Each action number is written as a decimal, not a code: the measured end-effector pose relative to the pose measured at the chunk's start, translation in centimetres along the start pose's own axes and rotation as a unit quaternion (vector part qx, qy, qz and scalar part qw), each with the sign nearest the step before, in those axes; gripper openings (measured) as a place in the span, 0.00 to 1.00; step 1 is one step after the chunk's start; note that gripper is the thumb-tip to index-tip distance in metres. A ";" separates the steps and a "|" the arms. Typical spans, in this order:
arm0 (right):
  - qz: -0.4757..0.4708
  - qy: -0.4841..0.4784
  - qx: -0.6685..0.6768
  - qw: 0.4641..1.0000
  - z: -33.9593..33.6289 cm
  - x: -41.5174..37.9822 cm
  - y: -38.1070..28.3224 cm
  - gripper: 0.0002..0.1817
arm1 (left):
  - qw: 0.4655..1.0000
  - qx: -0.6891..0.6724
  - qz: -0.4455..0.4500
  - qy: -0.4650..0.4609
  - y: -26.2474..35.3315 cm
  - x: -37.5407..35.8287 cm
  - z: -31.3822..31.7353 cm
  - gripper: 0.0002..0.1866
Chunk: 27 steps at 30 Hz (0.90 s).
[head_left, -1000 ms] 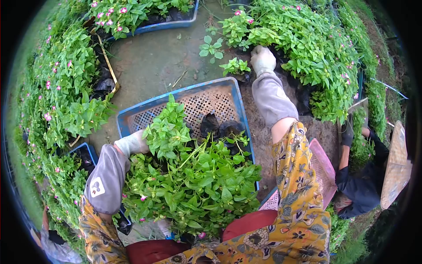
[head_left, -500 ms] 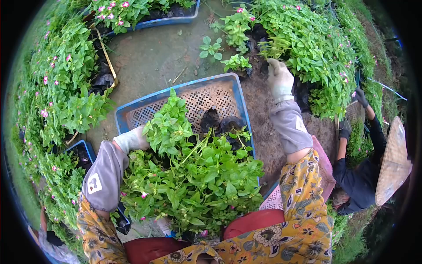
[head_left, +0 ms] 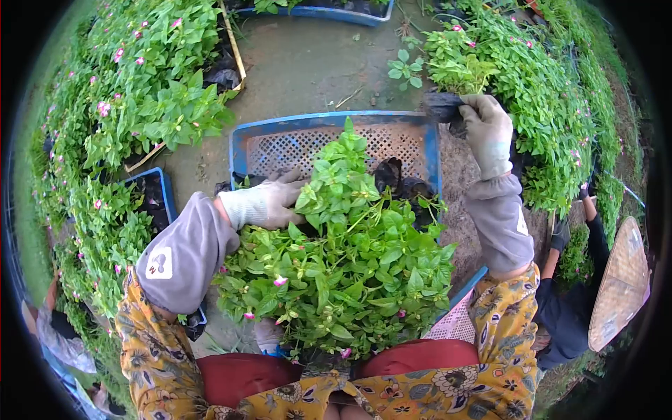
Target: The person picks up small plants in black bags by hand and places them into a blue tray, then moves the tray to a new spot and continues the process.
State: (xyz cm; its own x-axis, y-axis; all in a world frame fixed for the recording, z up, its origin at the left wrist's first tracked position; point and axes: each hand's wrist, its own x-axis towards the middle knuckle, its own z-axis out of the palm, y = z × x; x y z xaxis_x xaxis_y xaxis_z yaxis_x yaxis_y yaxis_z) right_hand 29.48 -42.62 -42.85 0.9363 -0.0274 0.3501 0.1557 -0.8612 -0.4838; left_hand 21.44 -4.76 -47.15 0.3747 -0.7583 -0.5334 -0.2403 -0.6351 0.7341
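My right hand [head_left: 488, 133], in a pale work glove, pinches a black plastic nursery bag [head_left: 442, 106] just off the crate's far right corner. A feathery yellow-green plant [head_left: 474, 73] shows right above the fingers. My left hand [head_left: 269, 201], gloved too, is open inside the blue crate [head_left: 241, 129], its fingers stretched toward the leafy plants [head_left: 343, 273] and some fingertips hidden by leaves. These bagged plants, a few with pink flowers, fill the near part of the crate. Black bags [head_left: 402, 183] show behind them on the perforated floor.
Flowering plants in black bags stand in masses at left [head_left: 175, 105] and right [head_left: 553, 105]. Another blue crate [head_left: 336, 12] lies at the far side. At right a co-worker in a conical hat [head_left: 619, 287] reaches into plants. A small weed [head_left: 406, 68] grows from the soil.
My right hand has lifted a black bag from beside the right-hand plants toward the crate's corner. My left hand has moved off the leaves, further into the crate. The view has shifted.
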 end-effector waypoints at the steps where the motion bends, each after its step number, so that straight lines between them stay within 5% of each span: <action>1: 0.008 -0.039 0.062 0.997 0.4 0.5 -2.1 0.06 | 0.999 0.048 -0.013 0.013 0.4 0.1 0.5 0.34; 4: -0.090 -0.148 0.159 0.972 5.5 1.3 -10.9 0.07 | 0.993 0.109 -0.035 0.028 -0.4 0.5 1.7 0.38; 8: -0.215 -0.255 0.118 0.935 12.3 -1.6 -18.7 0.10 | 0.990 0.112 -0.016 0.083 -1.2 0.1 2.0 0.32; 9: -0.241 -0.322 0.106 0.909 14.4 -2.9 -18.9 0.10 | 0.982 0.080 0.000 0.168 -1.5 -0.5 2.4 0.28; 10: -0.266 -0.387 0.092 0.878 15.0 -3.8 -19.8 0.10 | 0.986 0.070 -0.024 0.147 -1.6 -1.0 2.1 0.28; 12: -0.242 -0.533 0.078 0.807 15.5 -4.3 -20.2 0.11 | 0.991 0.047 -0.070 0.101 -1.6 -2.1 1.4 0.27; 14: -0.259 -0.519 0.179 0.795 14.5 -3.6 -19.2 0.13 | 0.989 -0.007 -0.024 0.149 -1.0 -3.4 1.3 0.26; 16: -0.077 -0.554 0.266 0.785 12.7 -2.2 -18.0 0.13 | 0.979 -0.059 0.024 0.193 -0.4 -5.0 1.1 0.26; 18: -0.032 -0.564 0.168 0.808 10.6 0.2 -17.0 0.14 | 0.982 -0.085 0.015 0.168 0.2 -7.0 -0.9 0.23; 20: -0.059 -0.561 0.121 0.817 11.2 1.2 -14.7 0.15 | 0.961 -0.154 -0.049 0.223 0.4 -9.4 -3.0 0.24; 22: -0.080 -0.607 0.083 0.786 13.4 1.4 -12.5 0.18 | 0.931 -0.170 -0.223 0.235 1.4 -11.5 -6.6 0.21; 27: -0.070 -0.619 0.115 0.773 17.4 -1.1 -13.8 0.31 | 0.936 -0.138 -0.201 0.253 -3.5 -8.0 -6.0 0.17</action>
State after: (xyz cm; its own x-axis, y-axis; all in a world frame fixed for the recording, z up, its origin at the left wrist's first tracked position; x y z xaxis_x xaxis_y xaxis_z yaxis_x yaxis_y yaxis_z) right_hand 31.78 -21.88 -50.47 0.4661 0.6882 -0.5560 0.2025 -0.6948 -0.6902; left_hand 24.65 4.39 -42.94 0.7788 -0.2540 -0.5736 0.2259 -0.7395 0.6341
